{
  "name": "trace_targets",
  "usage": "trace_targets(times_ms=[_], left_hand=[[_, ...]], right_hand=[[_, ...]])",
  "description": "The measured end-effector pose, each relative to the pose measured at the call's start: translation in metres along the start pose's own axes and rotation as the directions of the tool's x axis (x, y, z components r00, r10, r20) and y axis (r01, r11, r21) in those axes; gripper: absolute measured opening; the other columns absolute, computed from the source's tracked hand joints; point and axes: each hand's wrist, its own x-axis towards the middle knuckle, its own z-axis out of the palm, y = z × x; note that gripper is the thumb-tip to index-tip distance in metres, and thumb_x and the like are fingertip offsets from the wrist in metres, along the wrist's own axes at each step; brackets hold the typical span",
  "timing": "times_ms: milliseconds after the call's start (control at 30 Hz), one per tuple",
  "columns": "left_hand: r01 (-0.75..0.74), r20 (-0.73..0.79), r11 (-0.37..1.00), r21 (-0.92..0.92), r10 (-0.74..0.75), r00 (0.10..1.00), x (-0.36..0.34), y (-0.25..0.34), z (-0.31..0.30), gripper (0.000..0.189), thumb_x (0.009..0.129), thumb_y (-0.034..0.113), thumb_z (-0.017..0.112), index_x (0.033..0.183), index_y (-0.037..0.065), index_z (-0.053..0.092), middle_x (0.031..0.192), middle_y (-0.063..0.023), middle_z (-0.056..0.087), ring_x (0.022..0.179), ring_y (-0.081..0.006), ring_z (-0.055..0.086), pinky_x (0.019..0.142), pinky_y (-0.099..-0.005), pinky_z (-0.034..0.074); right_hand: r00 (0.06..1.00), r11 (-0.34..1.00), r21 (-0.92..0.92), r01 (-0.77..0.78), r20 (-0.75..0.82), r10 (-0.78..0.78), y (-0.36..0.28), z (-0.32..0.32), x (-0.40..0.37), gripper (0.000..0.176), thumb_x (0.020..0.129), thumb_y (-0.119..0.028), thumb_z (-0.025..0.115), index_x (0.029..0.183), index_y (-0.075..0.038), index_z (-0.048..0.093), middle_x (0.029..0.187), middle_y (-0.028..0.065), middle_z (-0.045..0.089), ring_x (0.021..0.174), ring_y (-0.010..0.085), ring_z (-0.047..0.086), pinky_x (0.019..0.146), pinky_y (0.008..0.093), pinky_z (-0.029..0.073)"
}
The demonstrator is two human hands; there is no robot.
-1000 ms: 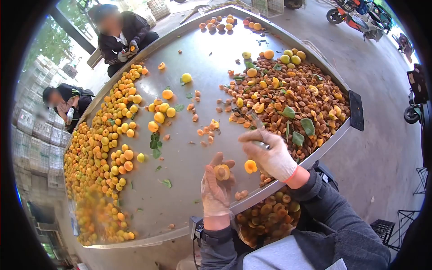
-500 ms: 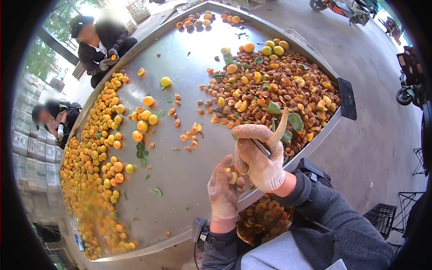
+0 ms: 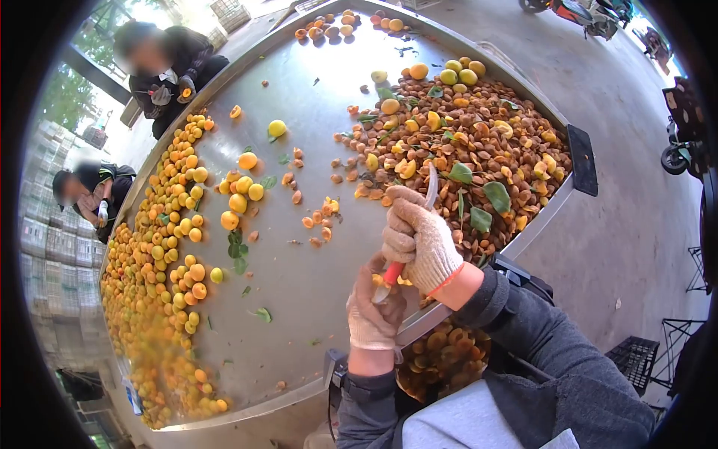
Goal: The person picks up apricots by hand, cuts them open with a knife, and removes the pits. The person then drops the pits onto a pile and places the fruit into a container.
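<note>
My right hand [image 3: 421, 243], in a light knit glove, is closed round a red-handled curved knife [image 3: 394, 271]. Its blade points up past the fingers, over a heap of brown pits [image 3: 464, 142] mixed with orange pieces and leaves. Just below and to the left, my left hand [image 3: 374, 310], also gloved, has its fingers curled round an apricot [image 3: 380, 279] that shows only in part. The two hands are close together above the near edge of the metal table [image 3: 277, 322]. Beneath them is a container of apricot halves [image 3: 441, 355].
Whole apricots [image 3: 157, 254] cover the table's left side. Small groups of apricots [image 3: 241, 191] and leaves lie mid-table. A black phone-like slab [image 3: 582, 159] rests on the right rim. Two people [image 3: 168, 71] work along the far left side. A black crate [image 3: 633, 361] stands at right.
My right hand has turned and moved slightly left and down, so the red handle now shows near my left hand. The knife blade has swung left. The co-worker's hands have moved apart.
</note>
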Motion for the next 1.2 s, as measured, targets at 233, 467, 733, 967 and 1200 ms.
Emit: trace_targets(times_ms=[233, 467, 733, 967, 1200], left_hand=[[0.098, -0.057, 0.775, -0.624, -0.171, 0.984, 0.008, 0.024, -0.002, 0.042, 0.097, 0.025, 0.053, 0.132, 0.004, 0.048, 0.118, -0.0113, 0.059, 0.105, -0.0221, 0.060, 0.086, -0.0322, 0.052], [0.180, 0.039, 0.800, -0.573, -0.193, 0.980, 0.005, 0.018, -0.013, 0.040, 0.099, 0.022, 0.050, 0.132, 0.000, 0.050, 0.118, -0.0114, 0.060, 0.104, -0.0219, 0.061, 0.090, -0.0327, 0.053], [0.310, -0.006, 0.909, -0.278, -0.325, 0.946, -0.004, 0.048, 0.011, 0.038, 0.094, 0.015, 0.058, 0.125, -0.008, 0.054, 0.104, -0.0143, 0.067, 0.092, -0.0231, 0.067, 0.082, -0.0336, 0.056], [0.237, -0.127, 0.894, 0.381, -0.203, 0.971, 0.001, 0.035, 0.012, 0.030, 0.087, 0.017, 0.066, 0.112, 0.002, 0.066, 0.109, -0.0131, 0.065, 0.089, -0.0265, 0.066, 0.074, -0.0373, 0.055], [-0.178, 0.199, 0.341, 0.923, -0.027, 0.980, 0.009, 0.007, 0.039, 0.030, 0.074, 0.025, 0.074, 0.099, 0.010, 0.068, 0.103, -0.0140, 0.064, 0.090, -0.0335, 0.063, 0.080, -0.0403, 0.051]], right_hand=[[0.748, 0.329, -0.678, 0.658, 0.537, -0.389, -0.005, -0.003, -0.001, 0.019, 0.089, -0.008, 0.060, 0.108, -0.009, 0.066, 0.075, 0.0051, 0.060, 0.059, 0.0164, 0.057, 0.049, 0.0301, 0.044], [0.763, -0.375, -0.668, 0.643, 0.600, 0.239, -0.004, -0.008, -0.015, 0.019, 0.079, -0.016, 0.065, 0.098, -0.014, 0.068, 0.084, 0.0111, 0.067, 0.077, 0.0327, 0.065, 0.067, 0.0404, 0.052], [0.704, -0.142, -0.695, 0.705, 0.663, 0.253, -0.028, -0.023, -0.011, 0.016, 0.086, -0.024, 0.065, 0.094, -0.011, 0.066, 0.079, 0.0148, 0.066, 0.073, 0.0359, 0.064, 0.066, 0.0414, 0.051], [0.783, -0.326, -0.829, 0.455, 0.546, -0.297, -0.057, -0.016, -0.020, 0.023, 0.086, -0.016, 0.068, 0.106, -0.007, 0.063, 0.085, 0.0155, 0.068, 0.079, 0.0327, 0.067, 0.068, 0.0362, 0.053], [0.753, -0.238, -0.797, 0.556, 0.604, -0.263, -0.058, -0.010, -0.027, 0.026, 0.085, -0.016, 0.069, 0.108, -0.006, 0.063, 0.088, 0.0160, 0.068, 0.077, 0.0313, 0.067, 0.068, 0.0355, 0.053]])
